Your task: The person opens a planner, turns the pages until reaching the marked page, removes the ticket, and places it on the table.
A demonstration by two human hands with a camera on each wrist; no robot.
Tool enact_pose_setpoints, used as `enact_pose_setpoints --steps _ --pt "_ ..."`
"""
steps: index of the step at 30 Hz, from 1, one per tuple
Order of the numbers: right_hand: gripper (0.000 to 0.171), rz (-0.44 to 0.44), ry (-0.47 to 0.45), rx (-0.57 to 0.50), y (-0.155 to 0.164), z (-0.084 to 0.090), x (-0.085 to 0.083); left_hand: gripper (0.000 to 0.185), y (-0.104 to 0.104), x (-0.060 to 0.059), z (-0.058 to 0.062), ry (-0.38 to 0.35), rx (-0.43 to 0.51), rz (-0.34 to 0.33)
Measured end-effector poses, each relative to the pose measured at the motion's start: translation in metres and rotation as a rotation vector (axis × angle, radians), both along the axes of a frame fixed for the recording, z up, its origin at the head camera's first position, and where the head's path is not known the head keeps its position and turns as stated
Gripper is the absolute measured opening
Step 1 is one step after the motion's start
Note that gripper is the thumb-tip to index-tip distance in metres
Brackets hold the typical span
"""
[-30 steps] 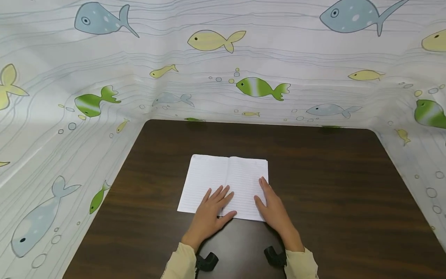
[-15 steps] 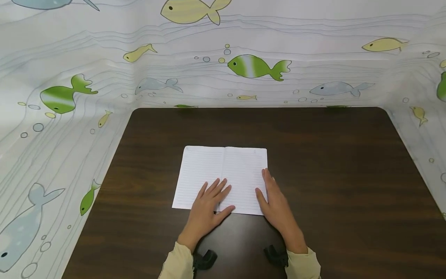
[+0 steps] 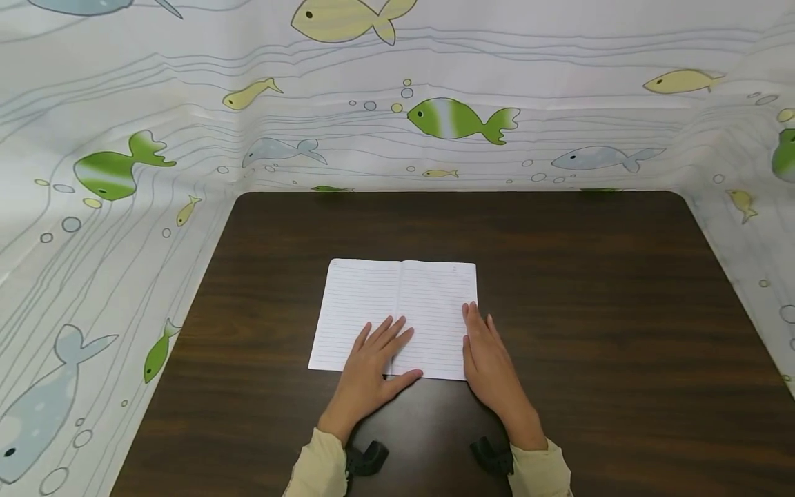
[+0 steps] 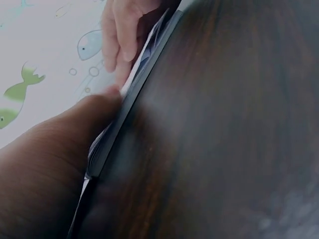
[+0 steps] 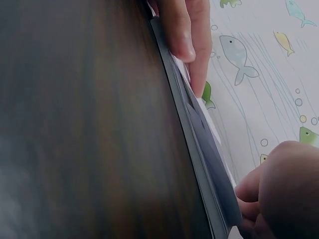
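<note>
On the left, a fish-print curtain (image 3: 124,228) hangs beside the dark wooden table (image 3: 590,331); the open notebook (image 3: 397,304) lies flat near the table's middle, lined pages up. The left hand (image 3: 373,366) rests on the lower part of the left page, fingers spread and straight, thumb along the near edge; it presses and grips nothing. The right hand (image 3: 487,362) lies along the notebook's right edge, fingers straight and close together; whether its thumb has slipped under the top page I cannot tell, since the right wrist view is dim and close. The notebook looks thin and light; its pages are soft, easily creased and likely to slide on the smooth wood unless one hand pins it. The best hold is probably a single page's free outer edge or corner, pinched gently; the dark cover (image 5: 199,149) underneath seems a little stiffer.
</note>
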State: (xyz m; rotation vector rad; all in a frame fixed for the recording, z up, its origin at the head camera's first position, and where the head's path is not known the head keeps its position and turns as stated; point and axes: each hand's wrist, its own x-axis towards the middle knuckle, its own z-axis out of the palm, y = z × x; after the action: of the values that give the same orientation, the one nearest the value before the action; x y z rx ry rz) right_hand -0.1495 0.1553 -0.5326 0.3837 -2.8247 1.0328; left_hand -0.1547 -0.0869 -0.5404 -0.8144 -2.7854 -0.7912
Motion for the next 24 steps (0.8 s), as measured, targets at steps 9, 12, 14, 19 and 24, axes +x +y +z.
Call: enact_pose_setpoints --steps 9,12,14,19,24 --pt "0.049 0.033 0.029 0.028 -0.003 0.000 -0.002 0.090 -0.005 0.001 0.002 -0.053 0.083 -0.023" --pt "0.048 0.043 0.045 0.028 -0.008 0.001 -0.003 0.095 -0.007 0.001 0.005 -0.093 0.125 -0.018" --pt "0.048 0.047 0.052 0.031 -0.012 0.000 -0.003 0.098 -0.008 0.001 0.007 -0.136 0.145 -0.009" --pt "0.046 0.040 0.052 -0.022 -0.017 0.000 -0.001 0.105 -0.012 0.006 0.010 -0.256 0.181 0.052" --pt "0.045 0.027 0.030 -0.123 -0.018 0.002 0.000 0.102 -0.017 0.007 0.011 -0.259 0.214 0.066"
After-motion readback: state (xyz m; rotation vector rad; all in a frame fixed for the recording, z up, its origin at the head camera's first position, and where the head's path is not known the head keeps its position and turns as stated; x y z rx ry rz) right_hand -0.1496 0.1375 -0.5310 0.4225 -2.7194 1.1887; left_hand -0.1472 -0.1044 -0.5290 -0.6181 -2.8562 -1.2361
